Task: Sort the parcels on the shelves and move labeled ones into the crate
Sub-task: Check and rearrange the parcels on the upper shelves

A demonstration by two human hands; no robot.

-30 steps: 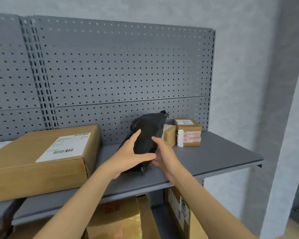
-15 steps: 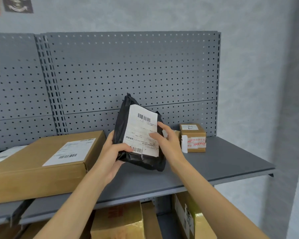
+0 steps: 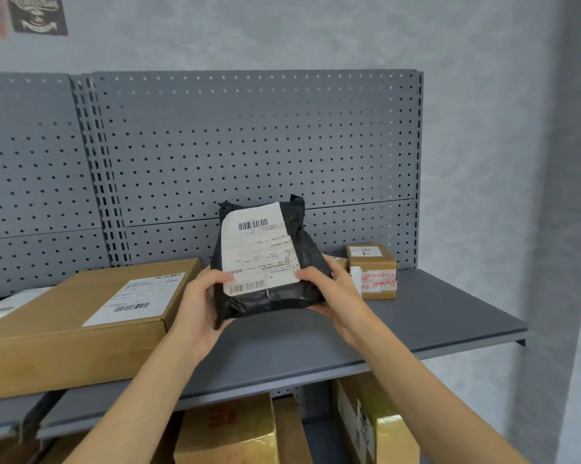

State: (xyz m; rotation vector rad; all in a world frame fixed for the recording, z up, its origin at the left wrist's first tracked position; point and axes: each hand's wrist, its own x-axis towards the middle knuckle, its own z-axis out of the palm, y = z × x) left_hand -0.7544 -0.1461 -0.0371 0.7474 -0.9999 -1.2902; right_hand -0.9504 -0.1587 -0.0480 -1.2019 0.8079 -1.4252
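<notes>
Gripping black parcel [image 3: 284,262], white barcoded label facing camera: both hands, left [image 3: 198,303], right [image 3: 336,289].

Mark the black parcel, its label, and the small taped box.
black parcel [image 3: 275,298], head view, bare plastic below the label
label [image 3: 260,249], head view, middle of the sheet
small taped box [image 3: 373,270], head view, front face

At centre, the black parcel [image 3: 295,262] is crinkled, faintly glossy plastic with a matt white paper label [image 3: 259,249]. At 8 o'clock, the large box [image 3: 64,333] is smooth brown cardboard; the shelf [image 3: 433,316] is matt grey metal.
</notes>
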